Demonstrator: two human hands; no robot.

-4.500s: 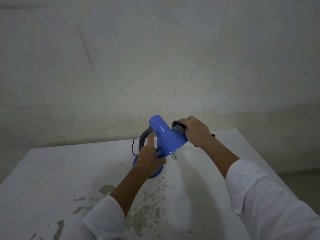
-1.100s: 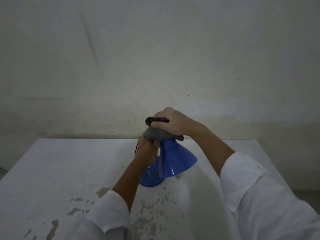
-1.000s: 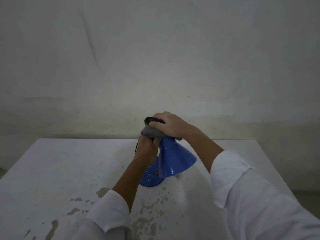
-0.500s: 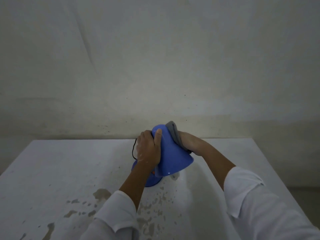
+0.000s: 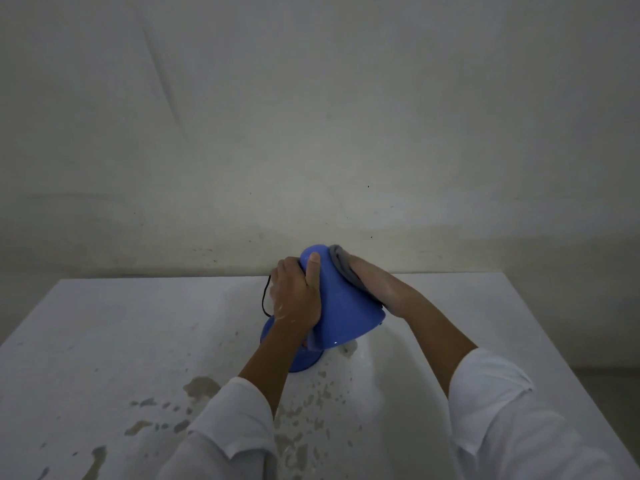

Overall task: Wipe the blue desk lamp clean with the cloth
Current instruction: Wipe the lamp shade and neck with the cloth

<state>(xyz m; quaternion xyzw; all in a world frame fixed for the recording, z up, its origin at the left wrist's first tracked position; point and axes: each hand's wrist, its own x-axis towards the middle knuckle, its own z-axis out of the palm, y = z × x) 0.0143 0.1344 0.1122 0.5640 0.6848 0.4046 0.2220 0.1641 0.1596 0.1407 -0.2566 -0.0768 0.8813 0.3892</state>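
At the near edge, two white sleeves (image 5: 239,420) are reaching forward over the white desk (image 5: 104,341), whose paint is flaking in brown patches near 6 and 7 o'clock. Toward the centre, the left hand (image 5: 294,296) is closing around the narrow top of the blue desk lamp (image 5: 343,306), the thumb lying up along the shade, so it is steadying the lamp. The lamp is standing in the middle of the desk, its round base (image 5: 298,362) on the surface and the shade tilting toward 4 o'clock. At about 2 o'clock of the shade, the right hand (image 5: 377,289) is pressing the grey cloth (image 5: 343,265) flat against the outer side, fingers bent over it. The shade is looking smooth and glossy, probably thin, light and slippery, so holding at the neck seems the safest place, and hard pressure could tip it. The cloth is soft and is following the curve. Behind, at 11 o'clock, a black cord (image 5: 265,299) is looping off the base, and it could catch the wiping. Farther, only the bare wall (image 5: 311,116) is standing.
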